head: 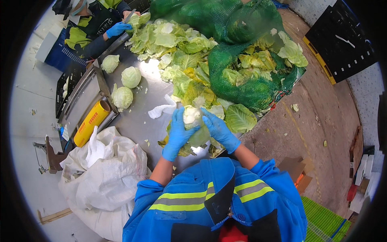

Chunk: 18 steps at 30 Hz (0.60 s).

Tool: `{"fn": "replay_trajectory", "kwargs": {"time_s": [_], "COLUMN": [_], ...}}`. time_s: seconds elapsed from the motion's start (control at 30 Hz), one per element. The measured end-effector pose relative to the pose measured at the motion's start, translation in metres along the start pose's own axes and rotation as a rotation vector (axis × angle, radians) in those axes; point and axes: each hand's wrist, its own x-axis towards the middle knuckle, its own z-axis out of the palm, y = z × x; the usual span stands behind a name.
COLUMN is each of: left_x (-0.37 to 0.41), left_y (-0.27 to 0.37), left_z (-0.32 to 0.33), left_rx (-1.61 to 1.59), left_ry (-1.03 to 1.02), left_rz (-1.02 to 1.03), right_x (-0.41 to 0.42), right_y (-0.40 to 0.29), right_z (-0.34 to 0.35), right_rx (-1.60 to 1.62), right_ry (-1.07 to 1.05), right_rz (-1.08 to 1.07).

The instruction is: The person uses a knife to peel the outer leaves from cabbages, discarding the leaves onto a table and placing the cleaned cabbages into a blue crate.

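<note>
Both my hands wear blue gloves. My left hand point(179, 131) is curled around the left and lower side of a cabbage head point(192, 117), whose pale cut base faces up. On its right side my right hand point(219, 130) lies with fingers stretched along it; how firmly it touches is unclear. A white cloth strip point(163, 108) is on the metal table point(145, 121) left of the cabbage. Trimmed cabbage heads point(131, 77) stand further left. Loose outer leaves point(186, 60) are heaped beyond my hands, and one broad green leaf point(241, 118) rests to the right.
Green mesh sacks point(235, 24) of cabbages cover the table's far side. At left are a yellow film roll point(92, 123) and a white woven sack point(105, 175). A co-worker's gloved hand point(118, 29) is at upper left, near a knife point(129, 15) and cabbage. A black crate point(341, 42) stands right.
</note>
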Motion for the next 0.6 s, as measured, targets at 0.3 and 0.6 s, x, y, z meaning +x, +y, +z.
{"fn": "replay_trajectory", "kwargs": {"time_s": [0.3, 0.6], "left_x": [0.006, -0.018], "left_y": [0.016, -0.008], "left_z": [0.013, 0.034], "left_rx": [0.035, -0.168], "left_ry": [0.008, 0.136], "left_rz": [-0.049, 0.077], "right_x": [0.007, 0.041], "right_y": [-0.026, 0.029], "right_z": [-0.004, -0.008], "right_rx": [-0.463, -0.394], "right_ry": [-0.104, 0.111], "right_rz": [0.066, -0.017]}}
